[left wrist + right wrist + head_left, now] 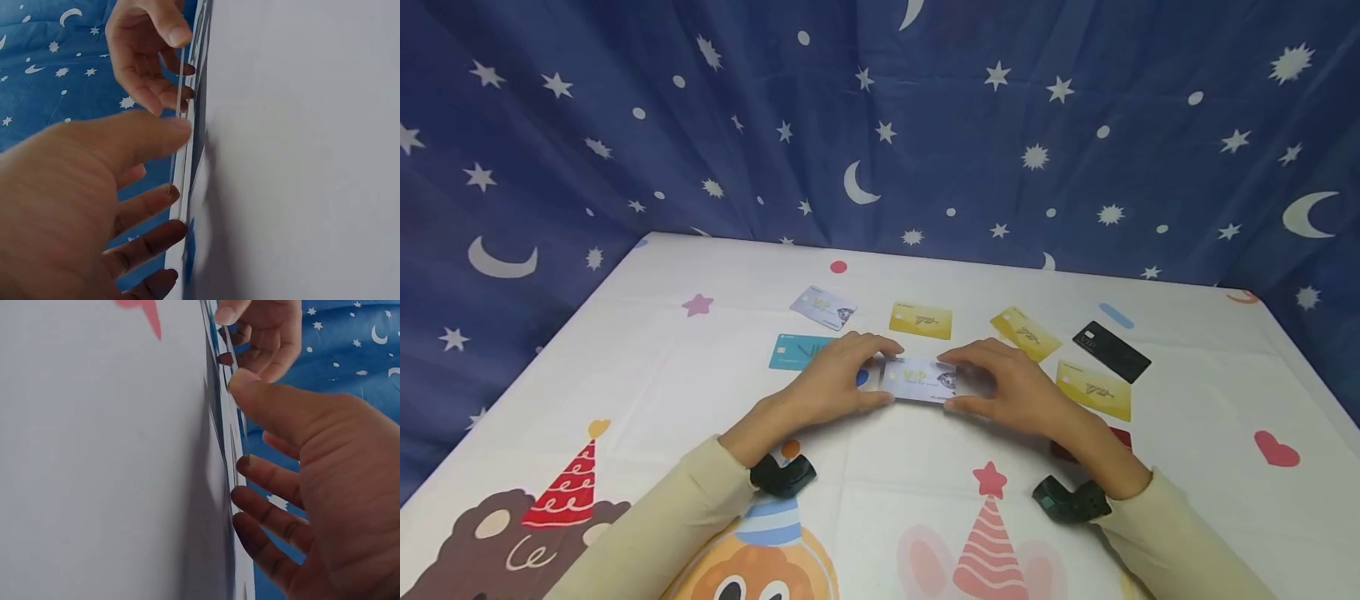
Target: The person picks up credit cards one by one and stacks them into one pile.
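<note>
A silver VIP card [919, 381] lies face up between both hands, close over the white tablecloth. My left hand [835, 379] pinches its left end between thumb and fingers. On the opposite end, my right hand [1015, 387] has the same thumb-and-finger pinch. In the left wrist view the card [182, 81] appears edge-on as a thin line, with the left thumb [150, 137] beside it. The right wrist view shows the right thumb [269, 400] at the near end of the card. Behind the left hand, a teal card [792, 352] is partly covered.
Beyond the hands lie another silver card [820, 305], a gold card [921, 320] and a tilted gold card [1028, 333]. To the right are a black card [1111, 352] and a third gold card [1093, 390]. A red card [1122, 437] is mostly hidden under the right wrist.
</note>
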`<state>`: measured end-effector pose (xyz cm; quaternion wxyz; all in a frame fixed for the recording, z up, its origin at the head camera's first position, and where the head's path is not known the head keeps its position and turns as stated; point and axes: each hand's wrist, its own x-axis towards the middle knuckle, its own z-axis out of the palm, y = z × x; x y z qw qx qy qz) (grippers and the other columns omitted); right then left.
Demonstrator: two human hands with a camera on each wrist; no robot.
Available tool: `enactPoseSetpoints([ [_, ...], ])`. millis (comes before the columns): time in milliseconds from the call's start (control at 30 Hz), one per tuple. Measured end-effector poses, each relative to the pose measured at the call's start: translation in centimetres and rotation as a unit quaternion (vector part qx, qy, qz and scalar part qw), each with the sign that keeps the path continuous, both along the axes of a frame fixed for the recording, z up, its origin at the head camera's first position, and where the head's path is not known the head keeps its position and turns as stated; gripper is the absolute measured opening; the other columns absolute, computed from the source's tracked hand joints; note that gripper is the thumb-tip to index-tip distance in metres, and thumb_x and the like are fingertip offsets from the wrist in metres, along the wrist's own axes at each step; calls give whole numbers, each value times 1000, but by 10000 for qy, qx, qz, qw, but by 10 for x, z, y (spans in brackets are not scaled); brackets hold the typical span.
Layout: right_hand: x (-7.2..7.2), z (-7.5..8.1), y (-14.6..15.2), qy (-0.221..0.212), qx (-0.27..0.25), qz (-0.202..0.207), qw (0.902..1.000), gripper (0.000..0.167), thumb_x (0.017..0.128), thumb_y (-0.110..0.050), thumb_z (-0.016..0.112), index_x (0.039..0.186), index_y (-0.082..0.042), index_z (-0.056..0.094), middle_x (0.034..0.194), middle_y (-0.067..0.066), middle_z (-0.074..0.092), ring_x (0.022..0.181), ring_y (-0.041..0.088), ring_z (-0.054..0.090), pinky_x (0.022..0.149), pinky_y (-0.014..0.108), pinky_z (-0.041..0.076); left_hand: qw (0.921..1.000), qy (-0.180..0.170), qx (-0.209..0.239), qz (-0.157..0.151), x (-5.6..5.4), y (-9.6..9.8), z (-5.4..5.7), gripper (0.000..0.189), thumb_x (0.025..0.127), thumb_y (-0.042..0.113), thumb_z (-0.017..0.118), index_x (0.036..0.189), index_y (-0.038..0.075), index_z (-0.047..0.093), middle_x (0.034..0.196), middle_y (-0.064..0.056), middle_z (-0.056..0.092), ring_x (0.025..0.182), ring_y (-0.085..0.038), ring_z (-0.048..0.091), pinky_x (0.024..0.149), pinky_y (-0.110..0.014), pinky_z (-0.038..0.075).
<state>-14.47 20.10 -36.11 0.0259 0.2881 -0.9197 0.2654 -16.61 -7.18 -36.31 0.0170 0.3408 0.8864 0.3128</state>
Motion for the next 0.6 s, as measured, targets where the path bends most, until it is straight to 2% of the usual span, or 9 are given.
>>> enactPoseSetpoints([
  [267,1,-5,2,18,151,-139,9998,56,72,-35,85,123,-23,64,111,-4,62,97,14,55,83,37,47,9999,-36,-97,121,0,0,-9,51,78,23,80,124,17,60,107,-2,56,95,-16,49,81,-33,42],
  [600,2,-6,1,193,328,-204,9991,55,70,-34,86,120,-22,67,112,-2,62,97,15,57,81,35,48,9998,18,-102,148,1,-1,-9,51,78,24,80,124,17,59,105,-3,56,96,-16,50,82,-33,42],
])
